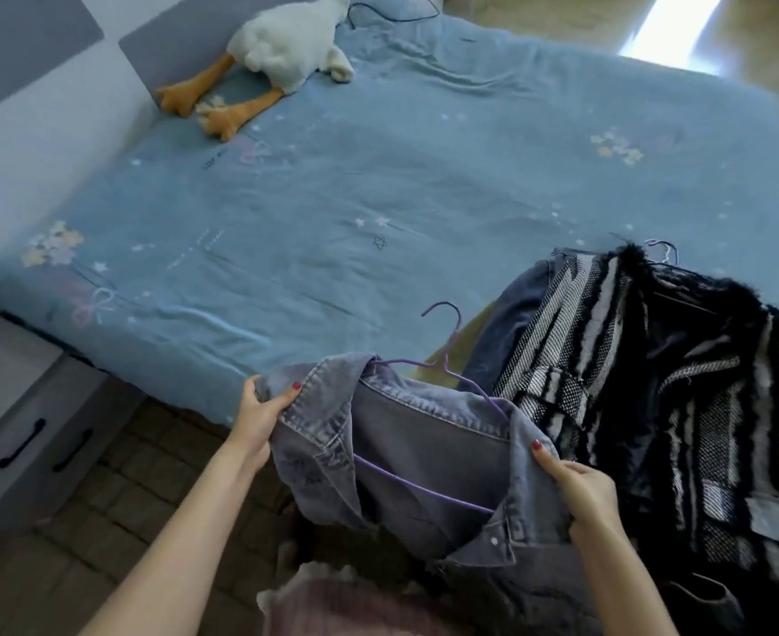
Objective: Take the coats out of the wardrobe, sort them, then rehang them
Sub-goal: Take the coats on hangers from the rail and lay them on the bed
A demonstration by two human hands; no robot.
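Denim first — a washed-out jacket (424, 456) on a purple hanger (447, 360), held up at the foot of the bed (332, 185). Her left hand (259, 413) pinches one collar edge, her right hand (585, 493) grips the other. Just beside it, a black-and-white striped coat (654, 383) lies heaped on the bed's corner — a white plush goose (282, 43) rests far off.

Faded denim jacket (424, 456), coated wire hanger (452, 360), coarse tweed coat (654, 383).
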